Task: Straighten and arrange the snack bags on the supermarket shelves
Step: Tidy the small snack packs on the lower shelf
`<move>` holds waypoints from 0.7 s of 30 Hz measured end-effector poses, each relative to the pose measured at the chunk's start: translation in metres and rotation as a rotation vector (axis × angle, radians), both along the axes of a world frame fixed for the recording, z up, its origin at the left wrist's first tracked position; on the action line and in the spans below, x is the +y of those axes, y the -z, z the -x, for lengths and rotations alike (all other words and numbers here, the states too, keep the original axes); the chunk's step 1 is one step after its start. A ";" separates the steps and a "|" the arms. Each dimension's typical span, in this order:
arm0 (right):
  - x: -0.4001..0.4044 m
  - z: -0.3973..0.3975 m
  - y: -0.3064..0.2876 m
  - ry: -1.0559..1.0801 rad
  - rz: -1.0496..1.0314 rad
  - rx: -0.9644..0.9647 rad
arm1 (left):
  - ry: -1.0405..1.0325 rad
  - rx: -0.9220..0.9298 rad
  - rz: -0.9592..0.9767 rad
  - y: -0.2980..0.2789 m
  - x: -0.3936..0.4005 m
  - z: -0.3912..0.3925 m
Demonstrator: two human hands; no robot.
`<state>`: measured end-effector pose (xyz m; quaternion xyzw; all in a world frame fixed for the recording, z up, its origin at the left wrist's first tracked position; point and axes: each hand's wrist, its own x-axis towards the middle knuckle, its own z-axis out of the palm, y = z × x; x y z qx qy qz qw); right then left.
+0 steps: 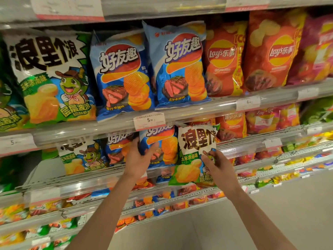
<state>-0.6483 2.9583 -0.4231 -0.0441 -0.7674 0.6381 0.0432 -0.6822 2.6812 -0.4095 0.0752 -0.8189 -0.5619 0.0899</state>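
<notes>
At the second shelf (234, 141) down | left hand (139, 157) spread open, palm flat on a blue chip bag (162, 147) standing there | right hand (219, 166) pinching a green-and-white corn snack bag (194, 156), held in front of the shelf just beside the blue one

head cam only | sat up close to the shelves (180, 112) | faced forward, tilted down | floor (234, 222) showed lower right

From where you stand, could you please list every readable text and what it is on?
"浪里个浪": green bag in right hand
"好友趣": blue bag
"Lay's乐事": red bag
"5.90": price tag
Other tags and small print: too blurred.
</notes>
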 end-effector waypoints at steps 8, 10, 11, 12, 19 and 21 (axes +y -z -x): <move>-0.004 0.004 0.000 0.004 -0.007 -0.027 | 0.060 0.026 0.010 0.014 -0.006 -0.013; -0.002 0.004 0.001 0.006 0.006 -0.008 | 0.025 0.037 0.027 0.010 -0.005 -0.007; -0.001 0.003 0.002 0.009 0.007 -0.002 | 0.007 0.043 0.024 0.008 -0.004 -0.004; 0.001 0.002 0.003 0.014 0.013 -0.004 | -0.012 0.049 0.029 0.005 -0.002 0.000; 0.009 -0.003 0.007 0.000 0.050 -0.014 | -0.055 0.049 0.149 0.010 0.014 0.029; 0.010 -0.003 0.007 -0.001 0.055 -0.026 | -0.059 0.039 0.178 0.017 0.017 0.034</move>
